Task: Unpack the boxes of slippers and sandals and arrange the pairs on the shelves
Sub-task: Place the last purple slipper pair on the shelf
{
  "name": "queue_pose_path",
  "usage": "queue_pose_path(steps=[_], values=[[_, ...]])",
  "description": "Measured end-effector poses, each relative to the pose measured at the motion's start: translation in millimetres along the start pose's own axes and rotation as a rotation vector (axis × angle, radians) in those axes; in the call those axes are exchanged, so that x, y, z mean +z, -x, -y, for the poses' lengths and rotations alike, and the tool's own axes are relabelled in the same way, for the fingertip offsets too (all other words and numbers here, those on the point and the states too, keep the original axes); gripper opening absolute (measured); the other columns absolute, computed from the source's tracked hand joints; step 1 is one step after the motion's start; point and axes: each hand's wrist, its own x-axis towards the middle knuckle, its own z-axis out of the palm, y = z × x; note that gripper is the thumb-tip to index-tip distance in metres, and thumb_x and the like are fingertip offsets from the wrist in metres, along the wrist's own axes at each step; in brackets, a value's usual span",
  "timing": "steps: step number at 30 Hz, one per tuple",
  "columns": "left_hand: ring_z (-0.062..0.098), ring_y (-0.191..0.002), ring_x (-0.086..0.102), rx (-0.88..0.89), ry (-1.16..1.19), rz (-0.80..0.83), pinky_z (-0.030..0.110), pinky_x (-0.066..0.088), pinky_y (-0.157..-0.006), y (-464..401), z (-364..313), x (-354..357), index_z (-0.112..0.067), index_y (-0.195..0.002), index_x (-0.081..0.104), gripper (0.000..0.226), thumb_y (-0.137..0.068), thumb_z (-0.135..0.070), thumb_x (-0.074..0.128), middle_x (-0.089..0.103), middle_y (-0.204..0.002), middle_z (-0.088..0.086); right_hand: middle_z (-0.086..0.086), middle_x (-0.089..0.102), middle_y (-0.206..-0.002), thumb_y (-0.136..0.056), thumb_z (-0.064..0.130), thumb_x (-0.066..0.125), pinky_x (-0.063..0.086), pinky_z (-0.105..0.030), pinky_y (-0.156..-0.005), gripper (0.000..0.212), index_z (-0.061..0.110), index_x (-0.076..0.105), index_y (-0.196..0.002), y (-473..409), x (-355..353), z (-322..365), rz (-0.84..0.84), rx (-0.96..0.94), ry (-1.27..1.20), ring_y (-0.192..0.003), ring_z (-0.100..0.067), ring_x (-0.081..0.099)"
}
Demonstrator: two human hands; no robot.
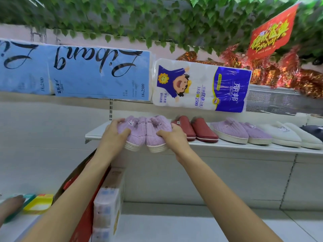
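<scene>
A pair of fluffy purple slippers [145,131] with white ribbed soles sits side by side at the left end of the white shelf [97,132]. My left hand [114,135] grips the left slipper from its outer side. My right hand [172,137] grips the right slipper the same way. Further right on the same shelf stand a red pair [195,131], another purple pair [241,132], a white pair [290,136] and a dark one [314,131] at the frame's edge.
Packs of toilet paper, a blue one [97,72] and a white-and-purple one [201,86], lie on the shelf above. Below my left arm lean a red carton [83,222] and tissue packs [108,205]. Small yellow and teal boxes [38,203] lie lower left.
</scene>
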Motion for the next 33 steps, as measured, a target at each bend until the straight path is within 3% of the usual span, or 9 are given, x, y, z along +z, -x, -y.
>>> queue_pose_path(steps=[3, 6, 8, 13, 16, 20, 26, 30, 33], values=[[0.030, -0.131, 0.045, -0.032, -0.143, -0.004, 0.039, 0.031, -0.112, -17.6, -1.5, -2.1, -0.021, -0.134, 0.056, 0.063, -0.076, -0.042, 0.042, 0.059, -0.137, 0.009, -0.014, 0.065, -0.112, -0.059, 0.049, 0.062, 0.051, -0.047, -0.089, 0.062, 0.008, 0.060, -0.105, 1.4, 3.3, 16.7, 0.031, 0.001, 0.028, -0.110, -0.034, 0.059], [0.034, -0.131, 0.046, -0.038, -0.294, 0.052, 0.036, 0.030, -0.106, -29.3, 4.5, -2.3, -0.017, -0.138, 0.056, 0.064, -0.082, -0.043, 0.040, 0.058, -0.139, 0.017, -0.006, 0.061, -0.092, -0.088, 0.023, 0.060, 0.044, -0.034, -0.079, 0.012, 0.020, 0.053, -0.079, 10.2, 3.1, 29.1, 0.036, -0.015, 0.087, -0.095, -0.026, 0.057], [0.036, -0.125, 0.053, -0.003, -0.301, 0.036, 0.039, 0.039, -0.099, -32.1, 11.9, 0.1, -0.013, -0.140, 0.055, 0.058, -0.089, -0.040, 0.046, 0.059, -0.137, 0.018, -0.005, 0.058, -0.092, -0.092, 0.014, 0.055, 0.039, -0.030, -0.076, 0.021, 0.023, 0.047, -0.075, 9.8, 2.1, 28.4, 0.046, -0.056, 0.142, -0.092, -0.024, 0.054], [0.034, -0.125, 0.055, 0.016, -0.386, 0.033, 0.036, 0.042, -0.096, -46.6, 17.0, 4.2, -0.013, -0.141, 0.054, 0.050, -0.094, -0.029, 0.056, 0.060, -0.138, 0.014, -0.021, 0.064, -0.103, -0.093, 0.009, 0.053, 0.046, -0.038, -0.085, 0.007, 0.007, 0.060, -0.091, -1.2, 4.4, 30.2, 0.084, -0.080, 0.212, -0.106, -0.036, 0.060], [0.034, -0.125, 0.055, 0.012, -0.447, 0.064, 0.035, 0.042, -0.095, -62.4, 15.6, 6.7, -0.014, -0.142, 0.053, 0.051, -0.092, -0.025, 0.059, 0.060, -0.138, 0.015, -0.025, 0.064, -0.118, -0.095, 0.008, 0.052, 0.044, -0.036, -0.086, 0.012, 0.004, 0.063, -0.097, -12.0, 7.6, 35.2, 0.129, -0.070, 0.246, -0.112, -0.036, 0.058], [0.034, -0.127, 0.053, -0.027, -0.475, 0.086, 0.034, 0.042, -0.097, -81.0, 16.8, 12.9, -0.012, -0.145, 0.050, 0.053, -0.093, -0.025, 0.058, 0.058, -0.140, 0.018, -0.020, 0.062, -0.127, -0.097, 0.010, 0.051, 0.040, -0.029, -0.080, 0.032, -0.001, 0.057, -0.127, -30.6, 14.8, 36.3, 0.155, -0.042, 0.278, -0.118, -0.033, 0.056], [0.035, -0.126, 0.054, -0.035, -0.492, 0.088, 0.035, 0.043, -0.096, -93.4, 25.6, 17.5, -0.012, -0.145, 0.049, 0.052, -0.095, -0.027, 0.056, 0.057, -0.140, 0.018, -0.022, 0.062, -0.127, -0.097, 0.011, 0.052, 0.041, -0.029, -0.084, 0.032, -0.002, 0.057, -0.126, -45.4, 21.3, 29.1, 0.134, -0.048, 0.285, -0.119, -0.036, 0.056], [0.038, -0.122, 0.052, 0.273, -0.549, -0.079, 0.043, 0.043, -0.099, -72.9, 22.9, 19.4, -0.013, -0.140, 0.054, 0.046, -0.095, -0.021, 0.057, 0.060, -0.136, 0.015, -0.021, 0.051, -0.142, -0.099, 0.032, 0.053, 0.039, -0.032, -0.096, 0.055, -0.002, 0.041, -0.140, -43.7, 14.6, 20.4, 0.087, -0.130, 0.282, -0.129, -0.034, 0.048], [0.022, -0.112, 0.058, 0.508, -0.259, -0.147, 0.036, 0.046, -0.094, -39.7, 3.6, 25.5, -0.023, -0.127, 0.065, 0.034, -0.093, -0.019, 0.063, 0.068, -0.122, -0.003, -0.012, 0.045, -0.150, -0.097, 0.036, 0.057, 0.035, -0.033, -0.109, 0.063, 0.008, 0.035, -0.149, -26.5, -3.0, 12.2, 0.054, -0.330, 0.233, -0.137, -0.025, 0.043]])
